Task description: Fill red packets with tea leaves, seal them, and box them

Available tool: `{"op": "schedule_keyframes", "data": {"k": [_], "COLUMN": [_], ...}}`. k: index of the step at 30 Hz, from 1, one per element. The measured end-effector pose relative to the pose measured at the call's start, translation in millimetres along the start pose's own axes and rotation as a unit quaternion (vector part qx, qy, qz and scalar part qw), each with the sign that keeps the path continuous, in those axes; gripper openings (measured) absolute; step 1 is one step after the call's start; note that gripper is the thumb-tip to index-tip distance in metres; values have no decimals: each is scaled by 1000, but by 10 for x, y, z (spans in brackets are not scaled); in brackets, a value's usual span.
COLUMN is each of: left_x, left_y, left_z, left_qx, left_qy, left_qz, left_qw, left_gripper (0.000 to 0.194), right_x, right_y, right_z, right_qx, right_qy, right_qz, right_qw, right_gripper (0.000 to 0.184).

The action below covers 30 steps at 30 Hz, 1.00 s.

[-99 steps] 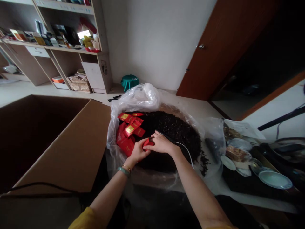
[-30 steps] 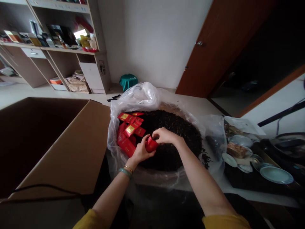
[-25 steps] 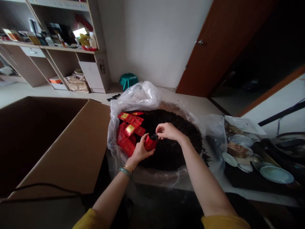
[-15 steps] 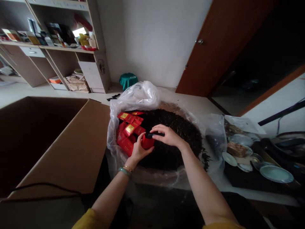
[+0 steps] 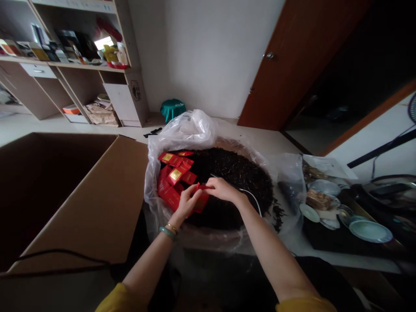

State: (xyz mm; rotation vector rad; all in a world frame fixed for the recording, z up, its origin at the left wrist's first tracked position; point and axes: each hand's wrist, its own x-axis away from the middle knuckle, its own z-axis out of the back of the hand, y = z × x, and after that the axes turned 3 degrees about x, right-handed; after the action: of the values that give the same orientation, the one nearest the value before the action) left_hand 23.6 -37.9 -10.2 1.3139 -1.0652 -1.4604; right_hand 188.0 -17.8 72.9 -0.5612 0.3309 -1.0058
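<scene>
Left hand (image 5: 186, 203) and right hand (image 5: 222, 190) pinch a red packet (image 5: 202, 203) at its top, fingers closed, packet right between the fingertips; beneath them, dark leafy bits (image 5: 248, 175) heap inside an open plastic bag (image 5: 199, 125); loose red packets (image 5: 176, 174) lie there too, just left of the fingers; farther left, an open cardboard box (image 5: 87, 203), inside too dark to read.

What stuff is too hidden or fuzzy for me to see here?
All in the head view:
Inside of the held red packet: hidden by its front, the left hand and the right hand.
Small print on the piled red packets: blurred, too small.
Bottom of the cardboard box: lost in shadow.
Round grille: cut off by the right edge.
</scene>
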Motion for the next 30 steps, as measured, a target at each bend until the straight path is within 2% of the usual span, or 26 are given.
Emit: {"op": "schedule_keyframes", "data": {"k": [3, 5, 8, 13, 15, 19, 21, 24, 30], "left_x": [-54, -78, -94, -93, -95, -105, -108, -102, -71], "left_y": [31, 45, 57, 67, 61, 26, 9, 10, 65], "left_z": [-6, 1, 20, 23, 12, -1, 3, 19, 49], "left_qx": [76, 124, 174, 187, 183, 146, 140, 147, 146], "left_qy": [41, 60, 84, 91, 92, 118, 133, 139, 102], "left_qz": [27, 58, 92, 87, 76, 57, 63, 76, 82], "left_qw": [996, 989, 977, 974, 976, 980, 979, 976, 981], "left_gripper": [35, 35, 36, 35, 35, 32, 31, 30, 32], "right_x": [-29, -60, -91, -77, -63, -27, -10, 5, 10], "right_y": [56, 82, 95, 66, 62, 84, 100, 111, 87], "right_z": [-126, -228, -359, -476, -488, -457, -436, -437, -499], "right_qx": [-105, -192, -271, -270, -265, -225, -220, -236, -282], "right_qy": [115, 178, 224, 284, 288, 241, 236, 248, 231], "right_qz": [-35, -62, -83, -62, -48, -2, -1, -25, -105], "right_qw": [987, 963, 932, 918, 919, 944, 946, 939, 925], "right_gripper": [13, 27, 34, 26, 28, 23, 25, 27, 29]}}
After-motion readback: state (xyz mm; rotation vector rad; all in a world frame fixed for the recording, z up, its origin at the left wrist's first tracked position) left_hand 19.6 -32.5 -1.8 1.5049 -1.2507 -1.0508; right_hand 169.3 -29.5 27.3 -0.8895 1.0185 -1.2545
